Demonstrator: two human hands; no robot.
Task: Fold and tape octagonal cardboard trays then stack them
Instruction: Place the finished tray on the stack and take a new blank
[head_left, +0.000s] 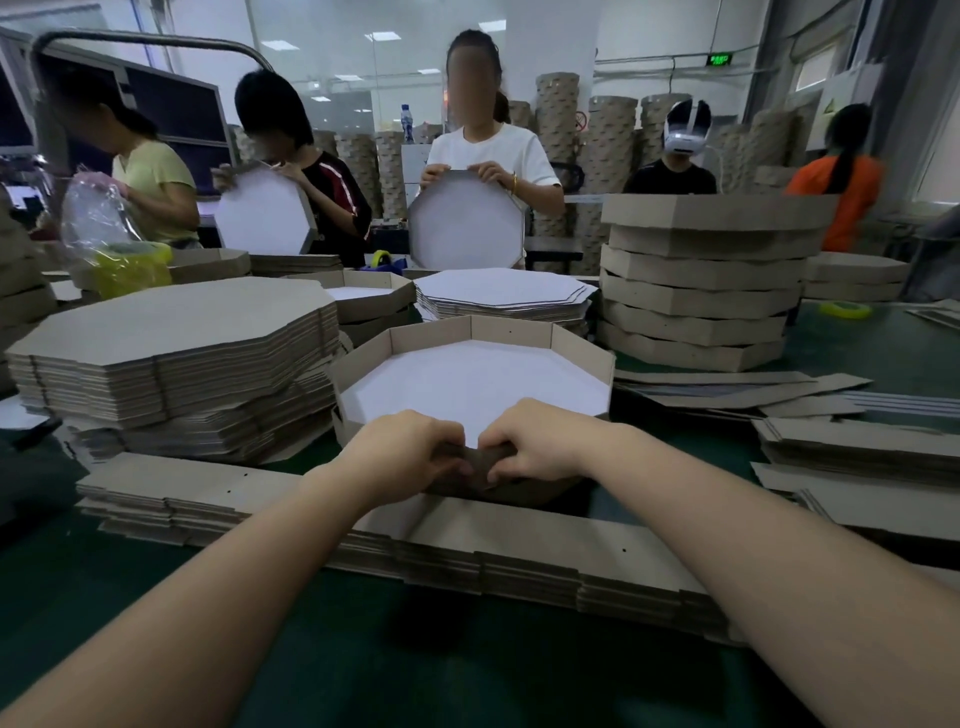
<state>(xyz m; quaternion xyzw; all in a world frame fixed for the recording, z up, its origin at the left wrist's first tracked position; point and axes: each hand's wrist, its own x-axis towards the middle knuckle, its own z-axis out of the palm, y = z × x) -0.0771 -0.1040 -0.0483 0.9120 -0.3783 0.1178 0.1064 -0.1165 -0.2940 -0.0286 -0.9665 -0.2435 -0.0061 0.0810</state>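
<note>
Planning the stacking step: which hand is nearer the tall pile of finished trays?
Right. The right hand grips the near wall of the tray, with the pile of finished trays beyond it to the right; the left hand grips the same wall, just further left.

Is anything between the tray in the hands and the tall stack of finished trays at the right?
Nothing visible. The tray stands close to the stack; only flat cardboard strips lie low at its foot.
</note>
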